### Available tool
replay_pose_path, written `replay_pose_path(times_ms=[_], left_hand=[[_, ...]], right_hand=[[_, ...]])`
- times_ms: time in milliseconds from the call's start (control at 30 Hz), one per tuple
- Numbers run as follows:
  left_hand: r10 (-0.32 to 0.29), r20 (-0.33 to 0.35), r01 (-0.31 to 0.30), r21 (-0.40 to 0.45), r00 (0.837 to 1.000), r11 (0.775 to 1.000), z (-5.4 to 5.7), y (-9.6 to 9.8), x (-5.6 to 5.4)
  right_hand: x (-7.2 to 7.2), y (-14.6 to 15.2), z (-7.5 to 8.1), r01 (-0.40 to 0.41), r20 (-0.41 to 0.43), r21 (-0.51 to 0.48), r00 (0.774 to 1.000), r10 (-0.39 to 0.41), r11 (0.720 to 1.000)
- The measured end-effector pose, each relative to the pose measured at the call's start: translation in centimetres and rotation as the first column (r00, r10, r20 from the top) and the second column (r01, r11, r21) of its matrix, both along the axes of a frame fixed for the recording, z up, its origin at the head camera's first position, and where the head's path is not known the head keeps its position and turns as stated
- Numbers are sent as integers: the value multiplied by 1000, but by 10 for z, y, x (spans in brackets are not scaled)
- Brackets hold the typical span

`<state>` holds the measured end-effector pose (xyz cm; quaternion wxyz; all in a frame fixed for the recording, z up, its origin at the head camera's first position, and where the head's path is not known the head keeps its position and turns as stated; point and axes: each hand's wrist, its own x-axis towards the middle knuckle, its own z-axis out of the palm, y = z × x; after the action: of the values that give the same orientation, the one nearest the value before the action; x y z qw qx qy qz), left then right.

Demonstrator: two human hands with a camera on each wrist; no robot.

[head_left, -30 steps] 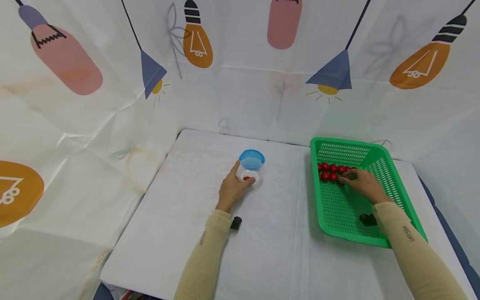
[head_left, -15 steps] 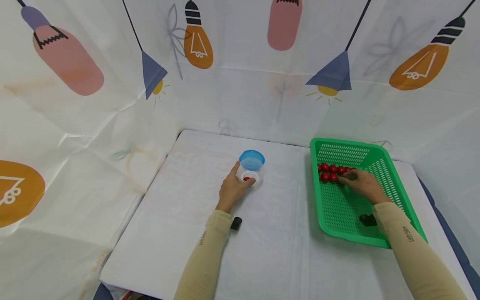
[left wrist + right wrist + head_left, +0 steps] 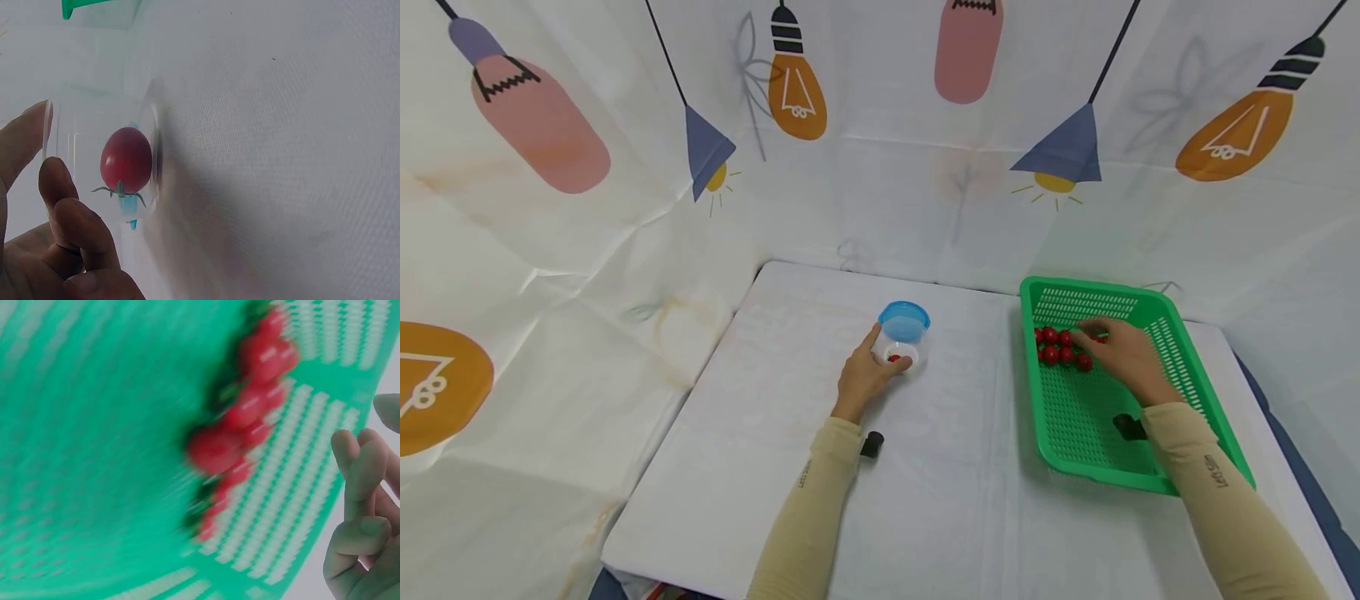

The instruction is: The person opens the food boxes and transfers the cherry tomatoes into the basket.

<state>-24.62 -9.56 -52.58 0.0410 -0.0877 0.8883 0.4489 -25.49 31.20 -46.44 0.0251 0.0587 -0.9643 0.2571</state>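
Observation:
My left hand (image 3: 861,382) grips a small clear plastic cup (image 3: 78,140) by its rim, thumb and fingers on either side. Inside the cup lies one red cherry tomato (image 3: 126,159) with its green stem leaves on. A round blue lid (image 3: 904,321) shows just behind the cup; whether it is joined to it I cannot tell. Over the green basket (image 3: 1071,429), my right hand (image 3: 1126,354) hovers with its fingers loosely bent and nothing seen between them. Several cherry tomatoes (image 3: 1051,355) sit in rows below, partly hidden by that hand.
Both cup and basket stand on a white-covered table (image 3: 775,400). Behind it hangs a white sheet (image 3: 895,192) printed with lamps and bulbs. Small black wrist devices (image 3: 872,444) show under both forearms, the right one over the basket.
My right hand has lifted and shifted slightly away from the front row, uncovering a cherry tomato there and covering part of the back row. The left hand stays on the cup.

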Motion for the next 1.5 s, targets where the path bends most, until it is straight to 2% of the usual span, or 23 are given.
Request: replay_pose_path(times_ms=[300, 433, 600, 733, 933, 1100, 1300, 1500], left_hand=[[-6, -17, 6, 8, 1000, 1000, 1, -1, 1], [-8, -14, 8, 4, 1000, 1000, 0, -1, 2], [-13, -23, 13, 2, 1000, 1000, -2, -2, 2], [-14, -37, 14, -3, 999, 1000, -2, -2, 1], [-7, -40, 6, -30, 999, 1000, -2, -2, -1], [-9, -39, 7, -38, 999, 999, -4, -3, -1], [-17, -44, 16, -40, 999, 999, -5, -4, -1], [-28, -53, 25, -44, 998, 999, -4, -6, -1]], right_hand=[[5, -62, 38, -102, -26, -81, 995, 100, 992], [6, -88, 43, -180, -44, -115, 983, 176, 977], [3, -121, 40, -269, -61, -89, 963, 264, 959], [1, -145, 38, -288, -18, -67, 958, 288, 955], [-2, -174, 37, -347, 28, -44, 937, 348, 937], [-3, -191, 35, -371, 61, -55, 925, 374, 927], [-7, -209, 30, -415, 63, -80, 905, 421, 906], [-18, -226, 15, -424, 106, -82, 896, 431, 902]])
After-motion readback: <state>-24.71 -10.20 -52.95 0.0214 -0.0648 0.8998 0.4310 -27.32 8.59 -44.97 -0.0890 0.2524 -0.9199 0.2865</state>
